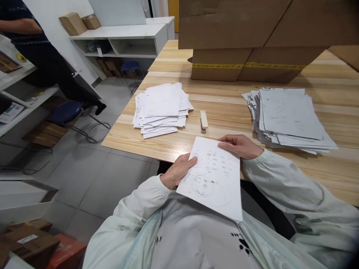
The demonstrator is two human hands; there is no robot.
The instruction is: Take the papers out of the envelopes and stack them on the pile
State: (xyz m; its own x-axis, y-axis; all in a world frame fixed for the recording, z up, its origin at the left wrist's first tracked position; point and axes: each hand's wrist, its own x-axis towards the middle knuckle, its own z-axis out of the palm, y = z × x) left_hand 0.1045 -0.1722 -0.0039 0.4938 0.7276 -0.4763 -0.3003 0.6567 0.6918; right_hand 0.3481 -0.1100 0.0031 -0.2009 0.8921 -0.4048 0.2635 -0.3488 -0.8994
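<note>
Between my two hands is a white sheet of paper with handwriting and sketched marks, tilted over my lap at the table's front edge. My left hand grips its left edge, thumb on top and fingers hidden underneath. At the upper right edge, my right hand holds the sheet with its fingers closed on it. Whether more sheets lie beneath it I cannot tell. A cream stapler lies just beyond the paper. To its left sits an uneven paper stack; a larger paper stack is at the right.
Large cardboard boxes stand at the back of the wooden table. Blue stools and several cartons are on the floor at left. A person in dark clothes is by the shelves, near a white counter.
</note>
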